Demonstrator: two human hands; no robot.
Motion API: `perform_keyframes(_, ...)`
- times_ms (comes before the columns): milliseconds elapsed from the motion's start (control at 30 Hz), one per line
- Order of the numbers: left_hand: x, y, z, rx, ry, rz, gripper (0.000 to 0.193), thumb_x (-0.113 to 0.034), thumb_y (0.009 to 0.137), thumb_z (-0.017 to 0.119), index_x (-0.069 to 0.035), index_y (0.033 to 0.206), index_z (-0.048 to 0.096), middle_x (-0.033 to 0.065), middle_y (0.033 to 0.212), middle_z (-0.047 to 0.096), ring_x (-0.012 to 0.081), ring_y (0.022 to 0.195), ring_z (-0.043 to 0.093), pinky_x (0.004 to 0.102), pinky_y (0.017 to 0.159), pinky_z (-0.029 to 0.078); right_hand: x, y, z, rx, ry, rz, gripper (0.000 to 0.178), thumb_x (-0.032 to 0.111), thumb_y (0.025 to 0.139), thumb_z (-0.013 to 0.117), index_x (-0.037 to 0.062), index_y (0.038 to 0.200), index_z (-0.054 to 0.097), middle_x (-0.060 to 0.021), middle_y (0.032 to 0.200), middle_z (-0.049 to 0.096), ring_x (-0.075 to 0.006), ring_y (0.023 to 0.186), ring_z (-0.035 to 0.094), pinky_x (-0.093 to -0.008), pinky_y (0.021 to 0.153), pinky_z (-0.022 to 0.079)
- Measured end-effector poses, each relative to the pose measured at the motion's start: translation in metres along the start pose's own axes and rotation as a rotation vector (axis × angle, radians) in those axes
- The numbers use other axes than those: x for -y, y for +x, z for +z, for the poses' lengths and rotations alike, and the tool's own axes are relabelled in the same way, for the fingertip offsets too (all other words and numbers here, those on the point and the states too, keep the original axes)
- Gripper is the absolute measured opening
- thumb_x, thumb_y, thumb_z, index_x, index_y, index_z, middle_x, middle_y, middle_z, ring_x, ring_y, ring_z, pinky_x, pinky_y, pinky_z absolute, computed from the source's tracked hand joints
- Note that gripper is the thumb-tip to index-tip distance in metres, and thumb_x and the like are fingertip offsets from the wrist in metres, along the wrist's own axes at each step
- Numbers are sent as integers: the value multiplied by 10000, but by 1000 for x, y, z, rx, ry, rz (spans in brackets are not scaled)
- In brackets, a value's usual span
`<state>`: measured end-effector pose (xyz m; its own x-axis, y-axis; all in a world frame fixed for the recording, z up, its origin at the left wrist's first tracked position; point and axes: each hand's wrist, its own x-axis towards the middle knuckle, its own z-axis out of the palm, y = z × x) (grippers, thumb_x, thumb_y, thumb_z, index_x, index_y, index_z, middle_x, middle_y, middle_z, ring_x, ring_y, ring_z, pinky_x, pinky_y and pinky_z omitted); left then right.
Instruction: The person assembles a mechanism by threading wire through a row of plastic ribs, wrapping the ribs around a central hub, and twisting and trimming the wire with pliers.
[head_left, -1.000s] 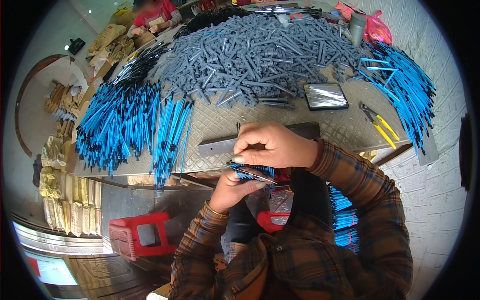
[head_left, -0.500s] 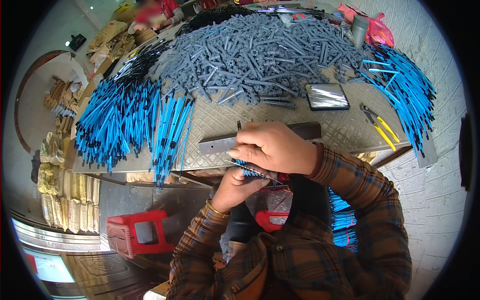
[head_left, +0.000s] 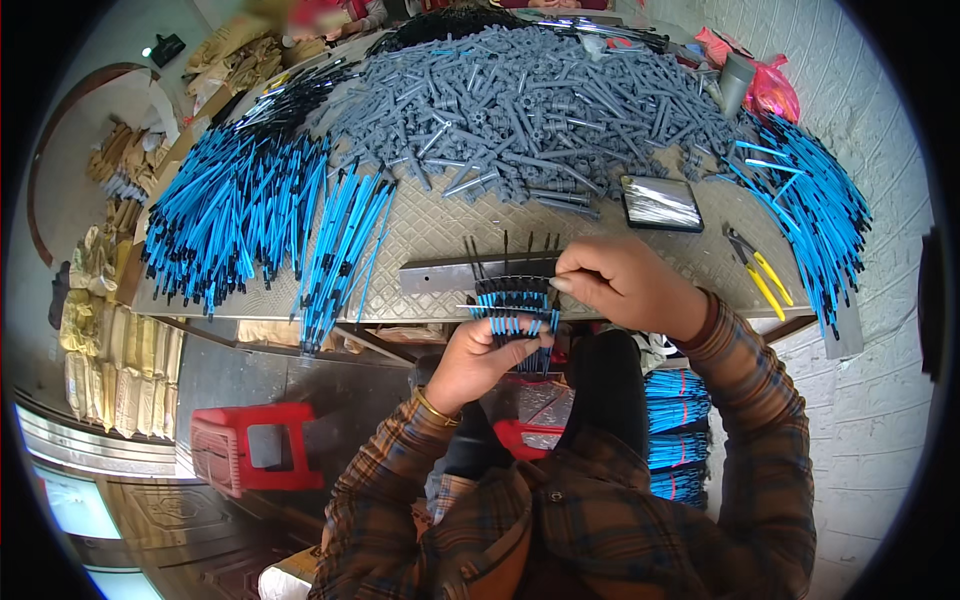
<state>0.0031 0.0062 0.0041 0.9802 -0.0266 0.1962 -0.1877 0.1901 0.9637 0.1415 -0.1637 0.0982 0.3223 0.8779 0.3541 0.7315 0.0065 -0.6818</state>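
My left hand [head_left: 472, 366] is closed round a flat fan of blue rods with black ends [head_left: 512, 300], held upright at the table's front edge. Several thin black tips stick up above the fan. A thin silvery pin [head_left: 480, 307] lies across the rods, just above my left fingers. At the fan's upper right corner my right hand [head_left: 620, 285] pinches thumb against forefinger. Between them seems to be the end of a thin wire that curves across the black parts; it is very fine. Behind the fan lies a dark metal bar [head_left: 430, 278].
A big heap of grey plastic parts [head_left: 520, 110] covers the table's middle. Blue rods lie in piles at left [head_left: 225, 220] and right [head_left: 815, 210]. To the right are a tray of silvery pins [head_left: 660, 203] and yellow-handled pliers [head_left: 757, 272]. A red stool [head_left: 250, 448] stands lower left.
My right hand has moved right, off the front of the rods, so the fan and its upright tips now show. My left hand still holds the fan. The view has shifted slightly.
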Motion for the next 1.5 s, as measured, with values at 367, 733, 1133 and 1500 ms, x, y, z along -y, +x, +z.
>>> perform_keyframes(367,-6,1,1,56,10,-58,195,42,879,532,3,1055,605,72,1019,645,146,965,600,285,885,459,-2,4,-6,80,-42,-41,122,114,851,579,-1,832,544,-132,721,542,-285,630,522,-345,576,409)
perform_keyframes(733,-12,1,2,35,5,-131,194,-13,897,530,7,1069,617,81,1036,650,155,994,591,284,887,447,-14,1,-5,82,36,-48,121,113,843,592,7,900,575,-113,757,573,-242,667,561,-318,607,434)
perform_keyframes(1133,-20,5,6,29,85,-180,207,-17,881,544,1,1070,626,82,1048,648,174,1019,579,315,921,417,-162,-51,-102,-135,-601,380,115,124,832,582,31,900,575,-136,816,586,-298,727,580,-369,649,457)
perform_keyframes(1500,-18,13,11,-15,62,-154,166,-65,887,542,14,1018,606,159,989,660,229,960,617,357,877,462,-180,-50,-99,-149,-695,307,111,162,817,558,54,841,561,-164,850,576,-370,772,569,-447,668,452)
